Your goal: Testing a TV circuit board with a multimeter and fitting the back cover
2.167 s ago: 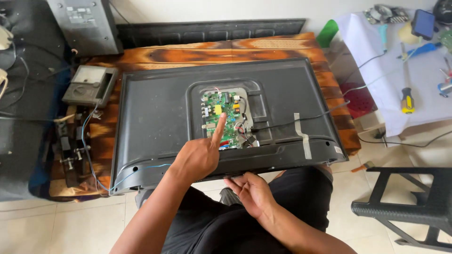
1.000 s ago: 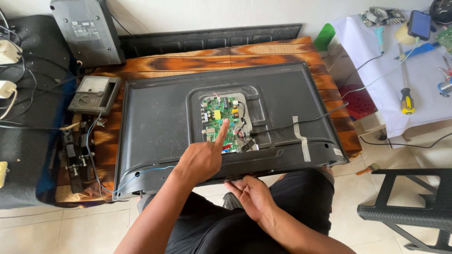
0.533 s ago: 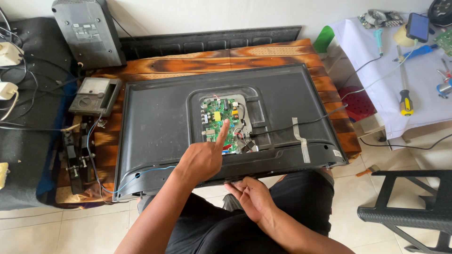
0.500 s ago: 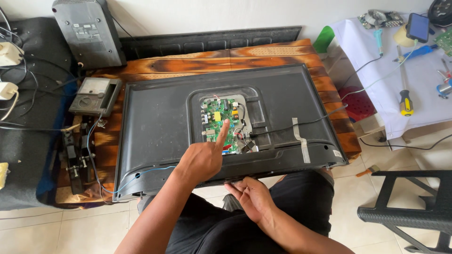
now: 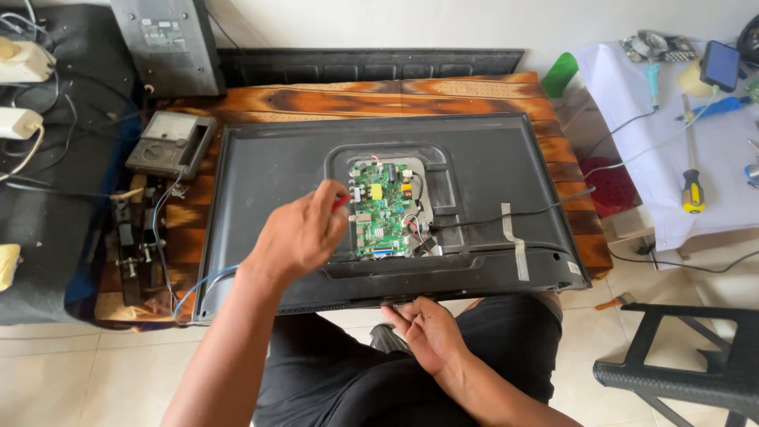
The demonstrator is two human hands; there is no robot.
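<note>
Left hand pulls back from the circuit board, a small red thing now in its fingers

The left hand (image 5: 299,235), which half a second ago pointed one finger at the green circuit board (image 5: 383,208), has curled up and shifted left; its fingers are pinched on what looks like a small red item (image 5: 340,202), too small to identify. The board lies just right of that hand, in the open recess of the flat television back (image 5: 474,174) lying face down on the wooden desk (image 5: 379,91). The right hand (image 5: 423,332) stays open and empty, fingers loose, below the set's near edge. A grey meter (image 5: 170,144) sits up and left of the left hand.
</note>
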